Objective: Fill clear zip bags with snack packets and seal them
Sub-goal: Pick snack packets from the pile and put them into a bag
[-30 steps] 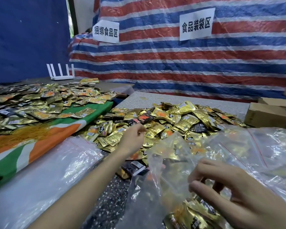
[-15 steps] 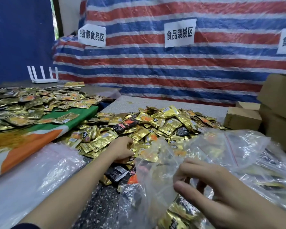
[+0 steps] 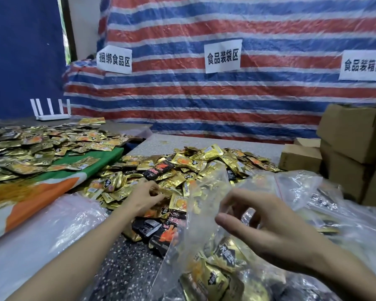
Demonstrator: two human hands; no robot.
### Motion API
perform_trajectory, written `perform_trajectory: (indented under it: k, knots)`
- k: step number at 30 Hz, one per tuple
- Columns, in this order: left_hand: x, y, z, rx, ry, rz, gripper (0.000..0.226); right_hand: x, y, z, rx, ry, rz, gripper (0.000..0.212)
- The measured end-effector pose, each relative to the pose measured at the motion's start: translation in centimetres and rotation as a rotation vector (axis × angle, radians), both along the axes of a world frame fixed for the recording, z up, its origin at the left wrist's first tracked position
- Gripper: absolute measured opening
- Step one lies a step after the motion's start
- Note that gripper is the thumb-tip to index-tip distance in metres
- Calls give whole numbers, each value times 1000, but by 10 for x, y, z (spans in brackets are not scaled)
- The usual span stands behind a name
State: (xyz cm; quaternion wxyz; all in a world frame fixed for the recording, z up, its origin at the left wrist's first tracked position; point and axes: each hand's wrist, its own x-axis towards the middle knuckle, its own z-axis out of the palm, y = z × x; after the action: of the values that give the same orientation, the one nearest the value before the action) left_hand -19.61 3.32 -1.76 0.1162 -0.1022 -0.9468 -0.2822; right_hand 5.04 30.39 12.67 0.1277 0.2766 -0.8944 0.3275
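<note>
The left hand (image 3: 144, 197) reaches into the heap of gold snack packets (image 3: 182, 168) on the speckled table (image 3: 126, 268), its fingers curled narrow around a gold packet (image 3: 161, 193) at their tips — whether it is lifted clear of the heap cannot be told. Black packets (image 3: 147, 228) lie just below that wrist. The right hand (image 3: 267, 227) holds up the mouth of a clear zip bag (image 3: 204, 213), thumb and fingertips pinching the thin plastic, the other fingers spread loosely above. Below its palm the bag already holds several gold packets. More filled clear bags (image 3: 326, 205) lie beyond the right fingers, cardboard boxes (image 3: 352, 135) behind them.
</note>
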Motion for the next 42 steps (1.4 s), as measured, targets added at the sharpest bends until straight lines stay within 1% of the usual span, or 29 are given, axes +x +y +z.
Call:
perform_trajectory:
  k: [4, 7, 9, 11, 13, 15, 16, 18, 20, 22, 25, 29, 32, 34, 37, 40, 41, 42]
  knots:
    - [11, -12, 19, 62, 84, 23, 45, 5, 0, 1, 15, 4, -15, 24]
    - [27, -13, 46, 107, 157, 11, 41, 6, -2, 1, 63, 14, -23, 31]
    - [44, -11, 72, 183, 217, -24, 39, 6, -4, 2, 86, 19, -26, 34]
    - [67, -12, 102, 324, 244, -96, 36, 5, -6, 2, 110, 18, -31, 33]
    - [97, -16, 134, 532, 218, -217, 35, 3, -7, 2, 133, 15, -22, 31]
    - [130, -23, 164, 701, 169, -372, 42, 2, -9, 2, 147, 6, -7, 29]
    - [146, -27, 177, 739, 146, -454, 46, 1, -11, 1, 145, -1, 3, 29]
    - [174, -30, 199, 702, 130, -590, 47, -1, -14, 2, 134, -13, 23, 26]
    - [193, -27, 213, 562, 176, -644, 41, -1, -17, 2, 115, -5, 42, 24]
    - [206, -21, 219, 396, 207, -649, 41, 0, -18, 2, 95, 10, 65, 22]
    - [215, -16, 220, 225, 156, -646, 42, 2, -18, 0, 38, 40, 105, 21]
    - [215, -2, 210, 145, 32, -639, 47, 5, -23, -1, -44, 63, 150, 13]
    - [212, 15, 193, 29, 51, -627, 55, 6, -28, -3, -126, 94, 178, 8]
    - [210, 19, 185, 34, 9, -597, 47, 6, -28, -4, -221, 109, 185, 6]
    - [207, 11, 176, 130, -91, -532, 33, 5, -26, -8, -324, 74, 177, 6]
    - [208, 6, 167, 160, -92, -517, 16, 4, -26, -15, -360, 11, 187, 3]
    - [207, 4, 163, 188, -76, -519, 12, 4, -27, -17, -363, 3, 188, 3]
    - [206, 2, 160, 240, -49, -512, 12, 3, -28, -19, -364, -1, 186, 4]
